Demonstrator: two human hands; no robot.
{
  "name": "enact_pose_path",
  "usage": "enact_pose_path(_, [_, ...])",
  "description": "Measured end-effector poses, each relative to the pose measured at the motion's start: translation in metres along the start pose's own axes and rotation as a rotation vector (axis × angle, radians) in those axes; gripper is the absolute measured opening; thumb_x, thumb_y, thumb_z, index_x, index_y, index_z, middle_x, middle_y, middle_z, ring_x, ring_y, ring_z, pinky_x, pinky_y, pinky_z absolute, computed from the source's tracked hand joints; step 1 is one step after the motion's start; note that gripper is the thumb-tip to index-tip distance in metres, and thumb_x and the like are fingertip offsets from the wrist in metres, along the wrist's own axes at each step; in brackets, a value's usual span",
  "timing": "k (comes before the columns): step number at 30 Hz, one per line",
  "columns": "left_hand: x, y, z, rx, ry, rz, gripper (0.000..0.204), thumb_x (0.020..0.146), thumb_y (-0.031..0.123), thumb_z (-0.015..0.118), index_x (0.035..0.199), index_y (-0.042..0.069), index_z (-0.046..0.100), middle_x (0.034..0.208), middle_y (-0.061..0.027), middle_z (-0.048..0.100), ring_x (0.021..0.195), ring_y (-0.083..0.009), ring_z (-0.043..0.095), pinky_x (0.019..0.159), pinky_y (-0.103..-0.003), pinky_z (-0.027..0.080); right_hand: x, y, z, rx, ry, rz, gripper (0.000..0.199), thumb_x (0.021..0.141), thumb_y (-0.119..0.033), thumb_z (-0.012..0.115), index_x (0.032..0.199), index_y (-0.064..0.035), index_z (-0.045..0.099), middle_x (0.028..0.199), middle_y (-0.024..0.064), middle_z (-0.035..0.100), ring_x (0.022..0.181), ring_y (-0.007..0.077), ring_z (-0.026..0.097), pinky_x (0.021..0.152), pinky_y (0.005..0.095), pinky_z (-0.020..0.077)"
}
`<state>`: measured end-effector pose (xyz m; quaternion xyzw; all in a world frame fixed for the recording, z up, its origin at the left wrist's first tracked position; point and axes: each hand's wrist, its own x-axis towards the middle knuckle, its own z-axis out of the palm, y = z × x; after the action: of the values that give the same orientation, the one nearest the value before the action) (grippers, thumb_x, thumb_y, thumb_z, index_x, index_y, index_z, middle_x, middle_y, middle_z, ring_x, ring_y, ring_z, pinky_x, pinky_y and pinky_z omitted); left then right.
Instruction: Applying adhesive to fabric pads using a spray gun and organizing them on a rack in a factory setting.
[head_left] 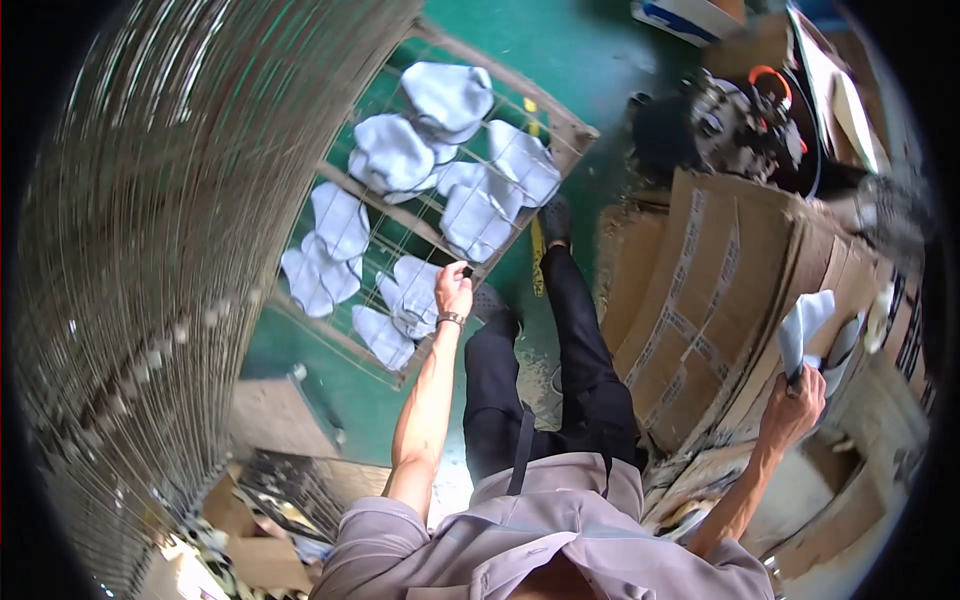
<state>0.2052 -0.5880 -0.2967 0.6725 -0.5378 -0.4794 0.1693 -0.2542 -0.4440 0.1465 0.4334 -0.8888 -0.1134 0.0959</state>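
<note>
My right hand (797, 405) grips a pale cloth (805, 325), raised beside the boxes (715, 290); a slack grip could drop it among them, or a cardboard edge could snag it; my left hand (453, 292) is curled at the near edge of the rack (577, 130) (whether it pinches anything, I cannot tell); a knock there could shift the pieces (480, 215); my right fingers hide the cloth's lower end.

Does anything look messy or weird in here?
Yes: a pale, speckled patch breaks up the green floor between the person's legs, maybe dust or wear. Most pale blue pieces also lie in uneven, overlapping heaps on the rack.
</note>
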Motion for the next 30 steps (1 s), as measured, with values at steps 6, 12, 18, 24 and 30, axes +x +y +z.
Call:
enact_pose_path(6, [-0.076,-0.026,-0.019,-0.098,0.121,-0.125,0.036,0.083,0.004,0.063,0.119,0.009,0.066,0.111,-0.0110,0.067,0.097,-0.0228,0.068,0.085,-0.035,0.055,0.044,-0.173,0.002,0.571,-0.246,-0.237,0.039,0.073,-0.003,0.065,0.113,0.0012,0.066,0.109,0.0167,0.069,0.101,0.0360,0.066,0.090,0.0415,0.0512])
enact_pose_path(12, [-0.152,-0.038,-0.023,-0.240,0.268,-0.277,0.029,0.091,0.009,0.059,0.119,0.009,0.066,0.114,-0.0113,0.065,0.097,-0.0225,0.067,0.071,-0.034,0.058,0.094,-0.394,0.052,0.773,-0.313,-0.696,0.028,0.078,-0.005,0.064,0.105,0.0025,0.064,0.093,0.0209,0.063,0.086,0.0424,0.063,0.074,0.0440,0.0527])
enact_pose_path(18, [-0.212,-0.061,-0.031,-0.380,0.437,-0.413,0.030,0.094,0.016,0.061,0.122,0.007,0.064,0.118,-0.0109,0.062,0.103,-0.0233,0.066,0.078,-0.034,0.058,0.057,-0.570,0.111,0.727,-0.345,-1.067,0.022,0.078,-0.007,0.062,0.099,-0.0022,0.064,0.096,0.0173,0.067,0.089,0.0413,0.066,0.077,0.0493,0.0533])
enact_pose_path(24, [-0.249,-0.061,-0.013,-0.484,0.521,-0.554,0.030,0.094,0.011,0.064,0.124,0.006,0.063,0.122,-0.0111,0.062,0.107,-0.0238,0.066,0.083,-0.035,0.058,-0.003,-0.728,0.171,0.698,-0.065,-1.263,0.021,0.085,-0.012,0.057,0.102,-0.0041,0.067,0.099,0.0138,0.069,0.094,0.0328,0.069,0.080,0.0469,0.0515])
enact_pose_path(30, [-0.285,-0.076,0.001,-0.489,0.542,-0.642,0.033,0.094,0.012,0.066,0.126,0.006,0.060,0.129,-0.0099,0.061,0.110,-0.0219,0.064,0.088,-0.034,0.054,-0.080,-0.804,0.261,0.552,0.251,-1.357,0.036,0.092,-0.019,0.055,0.124,-0.0034,0.061,0.114,0.0121,0.063,0.115,0.0295,0.054,0.095,0.0456,0.0419])
